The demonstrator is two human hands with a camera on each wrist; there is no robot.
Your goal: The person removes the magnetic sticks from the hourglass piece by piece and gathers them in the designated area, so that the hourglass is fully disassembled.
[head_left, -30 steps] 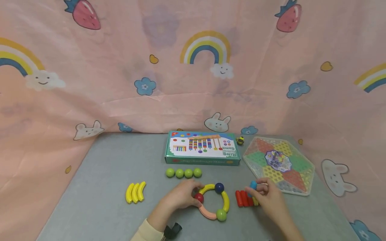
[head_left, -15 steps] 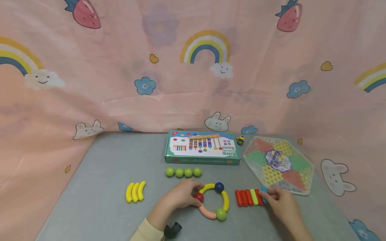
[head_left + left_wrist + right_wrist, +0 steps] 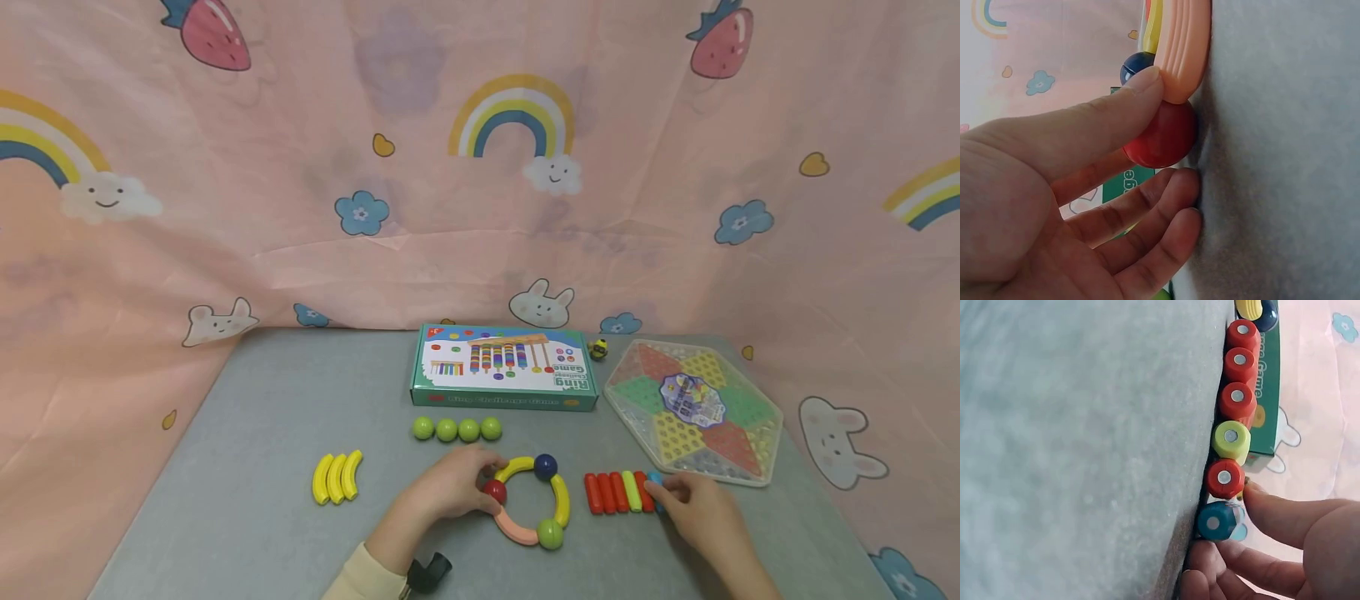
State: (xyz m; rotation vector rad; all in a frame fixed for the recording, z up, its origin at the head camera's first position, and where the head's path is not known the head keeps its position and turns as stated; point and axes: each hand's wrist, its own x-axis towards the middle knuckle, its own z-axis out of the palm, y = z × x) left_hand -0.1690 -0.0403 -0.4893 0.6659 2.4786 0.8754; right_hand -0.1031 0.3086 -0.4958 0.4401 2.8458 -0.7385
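Note:
A toy ring (image 3: 528, 502) of yellow and pink arcs joined by red, dark blue and green balls lies on the grey table (image 3: 262, 433). My left hand (image 3: 480, 483) holds it at the red ball (image 3: 494, 492). In the left wrist view the thumb (image 3: 1104, 119) presses on the red ball (image 3: 1163, 134) and the pink arc (image 3: 1182, 44), with the fingers curled under. A row of short sticks (image 3: 618, 492), red with one yellow-green, lies to the right. My right hand (image 3: 663, 493) pinches the blue stick (image 3: 1216, 520) at the row's right end, against the last red stick (image 3: 1225, 477).
A green game box (image 3: 504, 367) lies at the back, with a small bee figure (image 3: 597, 349) beside it. A hexagonal checkers board (image 3: 693, 410) sits at the right. Several green balls (image 3: 457, 430) and three yellow arcs (image 3: 337, 478) lie to the left. A pink cloth (image 3: 480, 208) surrounds the table.
My right hand has brought the blue stick down from above the row and set it at the row's right end. The left hand has stayed on the ring.

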